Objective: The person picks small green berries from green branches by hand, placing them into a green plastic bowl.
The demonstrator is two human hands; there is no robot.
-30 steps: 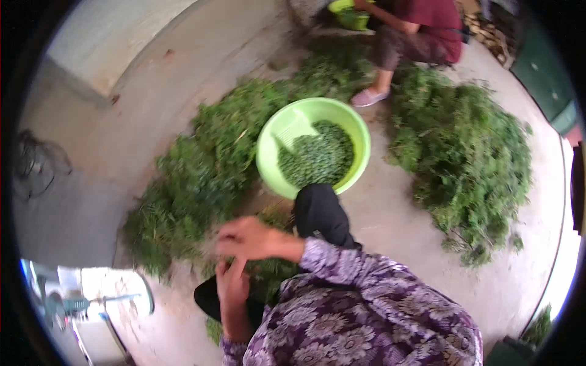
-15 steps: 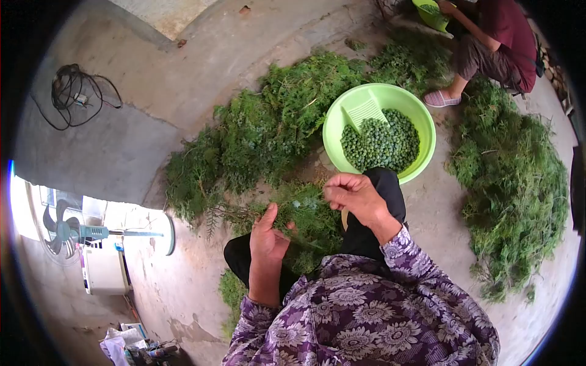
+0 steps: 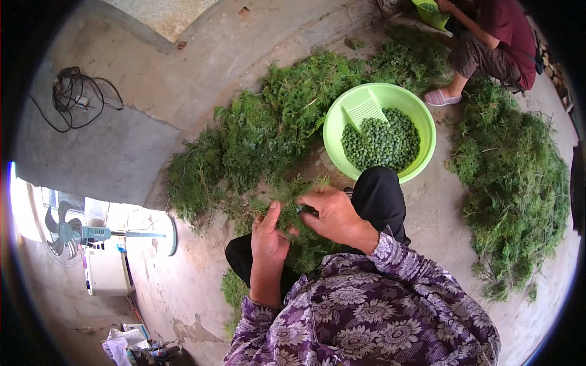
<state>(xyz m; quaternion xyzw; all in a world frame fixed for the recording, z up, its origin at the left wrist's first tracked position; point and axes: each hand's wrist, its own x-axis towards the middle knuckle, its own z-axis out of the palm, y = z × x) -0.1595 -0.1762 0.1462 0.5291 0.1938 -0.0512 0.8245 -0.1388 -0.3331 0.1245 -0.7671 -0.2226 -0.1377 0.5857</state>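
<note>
My left hand [image 3: 268, 239] is closed on an evergreen sprig [image 3: 285, 206] above my lap, thumb pointing up along the leaves. My right hand [image 3: 337, 215] is at the sprig's right side with its fingers curled in a pinch. A bit of bluish green, like berries, shows between its thumb and fingers, though the fingertips are partly hidden in foliage. Just beyond my right knee stands a light green plastic basin [image 3: 425, 125] with a ribbed washboard panel [image 3: 365, 111]. Many round green berries [image 3: 383, 143] lie in it.
Cut evergreen branches [image 3: 256, 131] lie heaped ahead, and another heap [image 3: 513, 195] is at the right. A person [image 3: 503, 46] in a maroon shirt sits at the far right with a green container [image 3: 432, 15]. A fan [image 3: 64, 229] and a coiled cable [image 3: 76, 97] are at the left.
My right hand has moved left, from over my knee to the sprig. The left hand stays almost in place. The other person's green container has tilted.
</note>
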